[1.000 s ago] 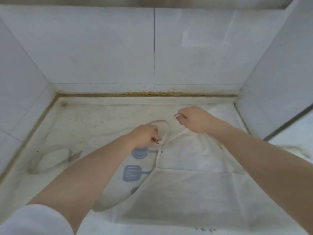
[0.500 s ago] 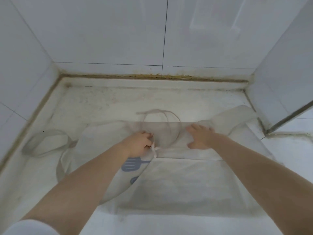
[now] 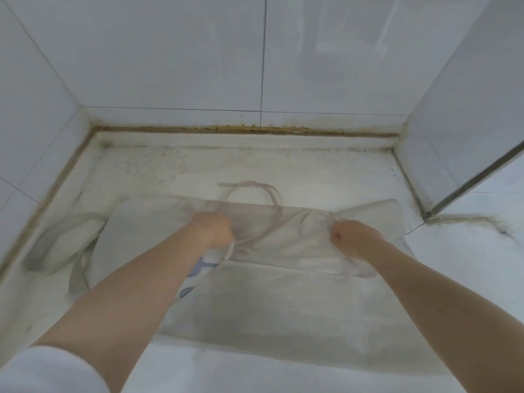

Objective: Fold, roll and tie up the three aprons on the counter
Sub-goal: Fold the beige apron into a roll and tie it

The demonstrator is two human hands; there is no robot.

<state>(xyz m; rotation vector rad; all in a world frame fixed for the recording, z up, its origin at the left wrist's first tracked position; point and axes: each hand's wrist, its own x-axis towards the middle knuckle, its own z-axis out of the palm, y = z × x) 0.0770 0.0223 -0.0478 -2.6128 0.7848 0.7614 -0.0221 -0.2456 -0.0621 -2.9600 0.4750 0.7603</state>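
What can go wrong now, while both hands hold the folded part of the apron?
1. The neck loop lies loose past the fold; it may slip out of the roll or tangle.
2. The left hand grips a strap with the cloth; pulling could skew the apron.
3. The right hand bunches the fabric, so the fold may wrinkle.

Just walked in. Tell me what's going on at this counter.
A person is folding a white apron spread on the counter. Both hands are curled on the folded top section: the left hand grips the cloth and a strap near the middle, the right hand pinches the cloth further right. The neck loop lies past the fold. Nothing is rolled or tied yet.
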